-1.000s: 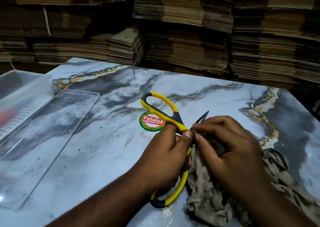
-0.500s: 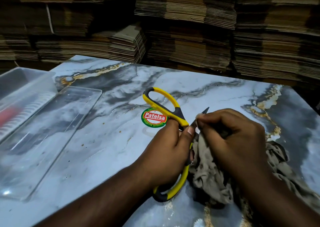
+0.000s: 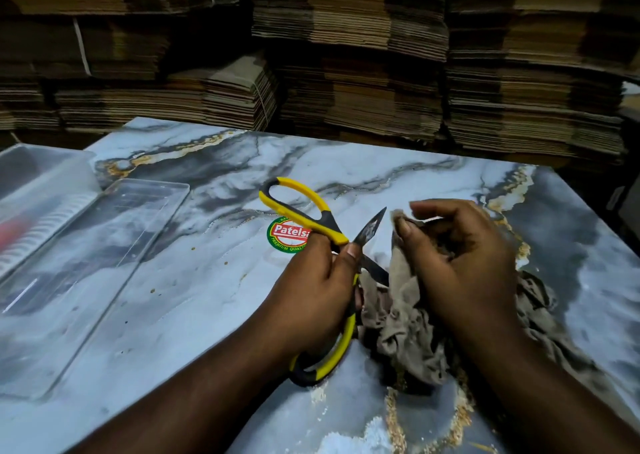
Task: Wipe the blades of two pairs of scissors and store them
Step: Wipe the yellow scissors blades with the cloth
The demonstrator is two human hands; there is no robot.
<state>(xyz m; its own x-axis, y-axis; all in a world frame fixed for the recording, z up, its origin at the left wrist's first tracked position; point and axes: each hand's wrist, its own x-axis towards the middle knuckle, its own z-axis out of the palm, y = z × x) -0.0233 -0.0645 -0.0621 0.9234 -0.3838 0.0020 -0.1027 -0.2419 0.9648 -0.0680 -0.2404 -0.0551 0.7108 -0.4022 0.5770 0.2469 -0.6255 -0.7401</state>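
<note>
Red thing (image 3: 8, 233) in box (image 3: 45, 176) blurred.

Before you lies a marble-patterned tabletop (image 3: 207, 315) bearing a round "Patelsa" sticker (image 3: 284, 237). Behind its far edge you see bundled stacks of flattened cardboard (image 3: 346, 55) filling the background.

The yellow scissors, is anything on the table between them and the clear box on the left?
Nothing visible. The yellow scissors, held by the left hand, have only bare table and the flat clear lid before the clear box.
</note>
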